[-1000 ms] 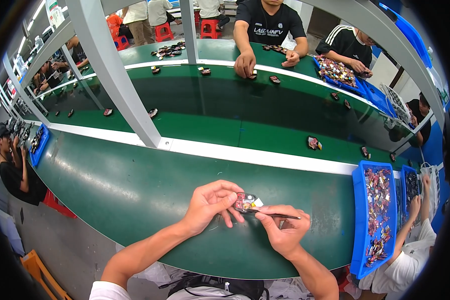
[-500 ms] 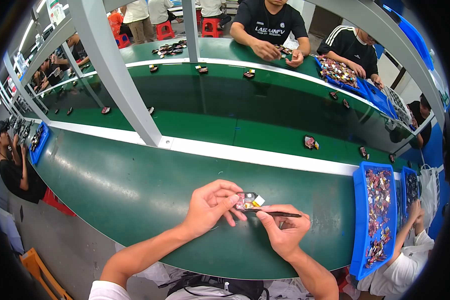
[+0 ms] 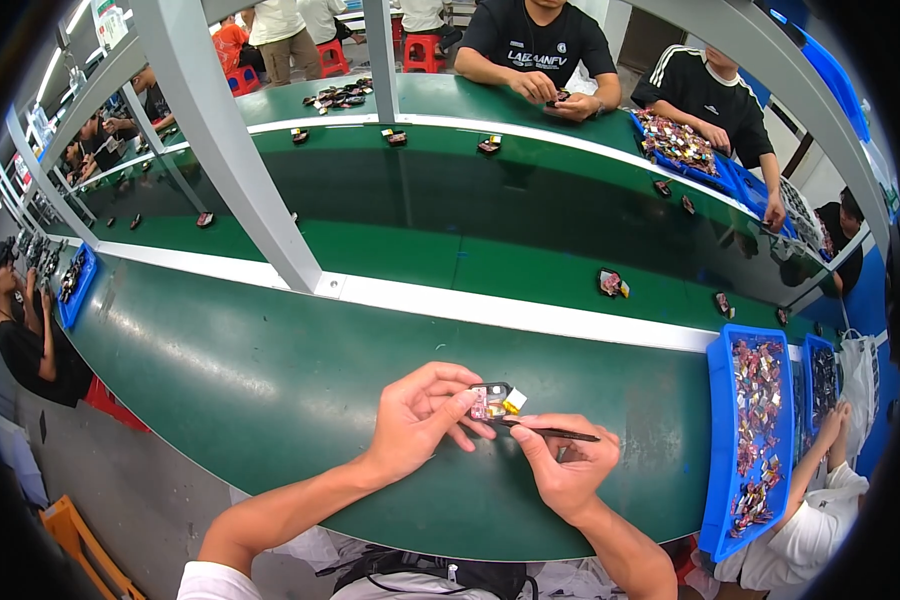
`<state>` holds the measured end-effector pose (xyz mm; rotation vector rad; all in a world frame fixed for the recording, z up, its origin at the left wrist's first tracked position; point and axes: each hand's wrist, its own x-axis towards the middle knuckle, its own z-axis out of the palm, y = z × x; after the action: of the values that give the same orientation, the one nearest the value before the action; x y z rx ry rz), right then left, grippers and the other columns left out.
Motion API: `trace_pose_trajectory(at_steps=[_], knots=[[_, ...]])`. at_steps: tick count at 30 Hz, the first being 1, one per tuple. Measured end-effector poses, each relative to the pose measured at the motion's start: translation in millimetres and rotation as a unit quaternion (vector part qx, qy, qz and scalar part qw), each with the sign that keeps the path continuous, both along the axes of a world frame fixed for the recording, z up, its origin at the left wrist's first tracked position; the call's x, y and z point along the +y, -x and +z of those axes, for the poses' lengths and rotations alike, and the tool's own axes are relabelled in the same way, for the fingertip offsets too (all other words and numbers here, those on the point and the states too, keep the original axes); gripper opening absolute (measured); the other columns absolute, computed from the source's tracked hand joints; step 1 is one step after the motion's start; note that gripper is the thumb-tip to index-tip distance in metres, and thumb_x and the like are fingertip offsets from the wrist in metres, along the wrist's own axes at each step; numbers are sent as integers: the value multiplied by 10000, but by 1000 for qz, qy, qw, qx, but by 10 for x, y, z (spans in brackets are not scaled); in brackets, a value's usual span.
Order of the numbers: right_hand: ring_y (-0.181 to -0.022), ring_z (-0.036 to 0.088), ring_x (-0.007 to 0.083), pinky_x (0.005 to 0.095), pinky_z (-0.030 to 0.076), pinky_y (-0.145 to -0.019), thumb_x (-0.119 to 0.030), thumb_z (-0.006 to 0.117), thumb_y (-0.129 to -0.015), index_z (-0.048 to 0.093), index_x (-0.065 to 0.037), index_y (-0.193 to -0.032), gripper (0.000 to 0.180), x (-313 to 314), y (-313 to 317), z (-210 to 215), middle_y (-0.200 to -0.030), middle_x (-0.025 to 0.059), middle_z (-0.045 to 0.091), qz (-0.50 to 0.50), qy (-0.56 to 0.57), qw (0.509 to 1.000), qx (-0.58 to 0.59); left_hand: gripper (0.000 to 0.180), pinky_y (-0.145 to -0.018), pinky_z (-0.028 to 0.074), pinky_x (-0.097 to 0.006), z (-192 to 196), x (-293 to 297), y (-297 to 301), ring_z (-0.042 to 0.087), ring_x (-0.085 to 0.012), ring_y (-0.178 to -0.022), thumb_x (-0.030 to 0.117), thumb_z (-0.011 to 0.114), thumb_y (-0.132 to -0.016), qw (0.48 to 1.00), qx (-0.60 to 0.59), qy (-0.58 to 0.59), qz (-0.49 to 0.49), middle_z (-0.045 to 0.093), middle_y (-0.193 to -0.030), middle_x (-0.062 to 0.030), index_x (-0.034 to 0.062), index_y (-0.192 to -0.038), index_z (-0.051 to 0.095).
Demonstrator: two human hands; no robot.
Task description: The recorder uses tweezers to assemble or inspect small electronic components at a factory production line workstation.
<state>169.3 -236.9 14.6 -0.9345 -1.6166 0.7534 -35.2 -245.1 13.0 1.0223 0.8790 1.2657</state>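
Observation:
Above the green tabletop, my left hand [image 3: 417, 420] pinches a small black plastic casing [image 3: 490, 390] by its left side. A reddish circuit board sits inside the casing. From its right edge sticks out a piece with a white and yellow surface [image 3: 514, 400], perhaps a small battery. My right hand [image 3: 573, 460] is closed around slim black tweezers [image 3: 560, 434], held pen-like. Their tip is at the lower right edge of the casing; whether it touches anything inside is too small to tell.
A long blue tray [image 3: 715, 450] of reddish boards stands at the right, beside a co-worker's arms [image 3: 820, 445]. Beyond a white rail [image 3: 530, 318], a green conveyor belt [image 3: 420, 250] carries several casings. Grey metal posts [image 3: 240, 160] rise at the left. Other people sit across the belt.
Casings on the belt have shifted slightly left. My hands stay almost in place, with the casing and tweezers barely moved. Across the belt, a co-worker's hands have come together and another's arm has reached down.

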Motion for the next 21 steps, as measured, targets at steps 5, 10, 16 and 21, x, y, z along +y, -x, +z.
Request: trace_pose_trajectory(at_steps=[5, 10, 16, 21], knots=[[-401, 411, 13, 202, 290, -418, -6, 837, -786, 758, -27, -888, 130, 35, -8, -21, -586, -6, 663, 4, -10, 1000, -12, 228, -577, 604, -274, -35, -5, 12, 747, -256, -801, 55, 571, -1018, 1000, 2, 10, -10, 700, -1045, -196, -64, -1211, 556], [-423, 415, 9, 202, 279, -419, 1, 832, -784, 752, -21, -916, 155, 36, 6, -56, -665, 20, 697, 8, 19, 999, 35, 211, -548, 580, -263, -24, 6, 22, 744, -238, -774, 47, 569, -1015, 1000, 15, 3, -12, 707, -1004, -176, -64, -1195, 570], [-427, 423, 14, 201, 295, -422, 4, 834, -773, 754, -31, -913, 165, 59, -8, -14, -748, 42, 739, 36, 0, 999, 7, 199, -541, 573, -256, -23, 7, 47, 738, -224, -752, 39, 569, -1012, 1000, 11, 12, -8, 703, -983, -170, -66, -1181, 576], [-411, 432, 34, 205, 319, -420, 7, 835, -754, 755, -50, -906, 181, 68, -6, -35, -827, 70, 766, 43, -28, 999, -10, 191, -532, 583, -269, -19, 10, 34, 738, -230, -730, 30, 575, -1005, 1000, 13, 9, -3, 708, -953, -176, -77, -1163, 582]])
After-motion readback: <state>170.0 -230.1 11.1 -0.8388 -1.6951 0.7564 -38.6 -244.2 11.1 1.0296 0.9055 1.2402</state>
